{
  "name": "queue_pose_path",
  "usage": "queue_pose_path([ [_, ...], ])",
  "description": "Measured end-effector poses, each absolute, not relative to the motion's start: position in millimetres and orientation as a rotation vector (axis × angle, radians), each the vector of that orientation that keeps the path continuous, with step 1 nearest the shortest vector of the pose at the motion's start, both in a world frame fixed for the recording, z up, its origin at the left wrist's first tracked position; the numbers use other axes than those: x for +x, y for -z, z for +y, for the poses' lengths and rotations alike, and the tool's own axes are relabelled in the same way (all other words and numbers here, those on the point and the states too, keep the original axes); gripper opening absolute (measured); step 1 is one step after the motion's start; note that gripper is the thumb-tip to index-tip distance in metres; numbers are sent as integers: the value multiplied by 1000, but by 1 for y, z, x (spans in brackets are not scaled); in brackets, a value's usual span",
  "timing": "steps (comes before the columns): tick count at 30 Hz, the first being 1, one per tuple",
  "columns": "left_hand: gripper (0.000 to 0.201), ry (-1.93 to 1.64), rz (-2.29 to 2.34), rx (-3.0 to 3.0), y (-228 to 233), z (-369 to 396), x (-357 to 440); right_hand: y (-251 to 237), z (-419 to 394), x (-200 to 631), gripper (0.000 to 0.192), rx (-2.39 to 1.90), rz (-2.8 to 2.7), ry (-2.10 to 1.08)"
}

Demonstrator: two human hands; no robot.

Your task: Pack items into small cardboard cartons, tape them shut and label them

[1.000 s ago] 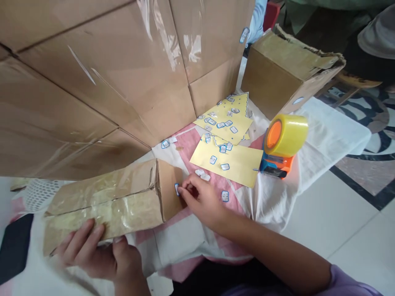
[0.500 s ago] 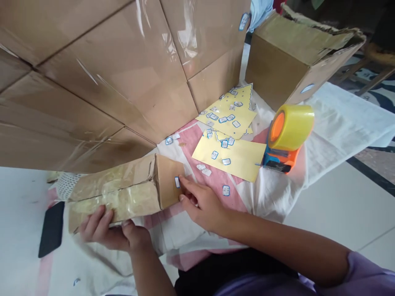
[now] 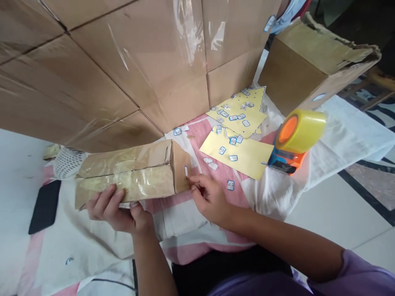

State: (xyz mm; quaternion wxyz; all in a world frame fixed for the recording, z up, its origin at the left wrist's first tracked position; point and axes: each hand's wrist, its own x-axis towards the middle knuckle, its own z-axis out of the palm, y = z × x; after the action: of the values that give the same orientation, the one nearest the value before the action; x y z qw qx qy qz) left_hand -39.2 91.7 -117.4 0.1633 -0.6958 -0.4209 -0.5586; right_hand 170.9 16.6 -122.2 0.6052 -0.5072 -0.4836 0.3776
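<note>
My left hand (image 3: 115, 207) is closed on the near long side of the taped carton (image 3: 129, 174), fingers curled up over its lower edge and thumb underneath, so most of my palm is hidden. My right hand (image 3: 210, 197) sits at the carton's short end, fingertips pinched together and pressing on a small blue-edged sticker (image 3: 186, 171) stuck to that end face; I can't read what is printed on it.

The carton is a long, narrow brown cardboard box wrapped in wrinkled, glossy clear tape, lying flat on a pink and white cloth (image 3: 185, 230). Its far left end runs against a white mesh thing (image 3: 66, 161) I can't make out. A dark flat object (image 3: 45, 206) lies on the cloth to the left.

Just beyond my right hand lie yellow backing sheets (image 3: 237, 154) dotted with more small stickers, some loose on the cloth. Beside them stands an orange and blue tape dispenser (image 3: 290, 144) with a yellowish roll. Behind everything rise large brown cartons (image 3: 123, 70), cut off at the top, and a torn-topped box (image 3: 308, 61) to the right.
</note>
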Motion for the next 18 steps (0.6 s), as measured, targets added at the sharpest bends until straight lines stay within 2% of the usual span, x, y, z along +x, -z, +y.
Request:
queue_pose_path([
  [2,36,1600,-1196,-1976,117,91,-38,123,17,170,23,-1180,-1115,-914],
  [7,28,1584,-1220,-1958,116,89,-34,120,21,171,41,-1194,-1094,-982],
  [12,25,1641,-1232,-1968,115,88,-31,120,21,173,32,-1199,-1055,-1138],
  [16,26,1621,-1251,-1981,116,85,-35,118,21,175,46,-1190,-1093,-1095],
  [18,26,1608,-1263,-1988,117,83,-37,117,20,174,37,-1177,-1090,-1112],
])
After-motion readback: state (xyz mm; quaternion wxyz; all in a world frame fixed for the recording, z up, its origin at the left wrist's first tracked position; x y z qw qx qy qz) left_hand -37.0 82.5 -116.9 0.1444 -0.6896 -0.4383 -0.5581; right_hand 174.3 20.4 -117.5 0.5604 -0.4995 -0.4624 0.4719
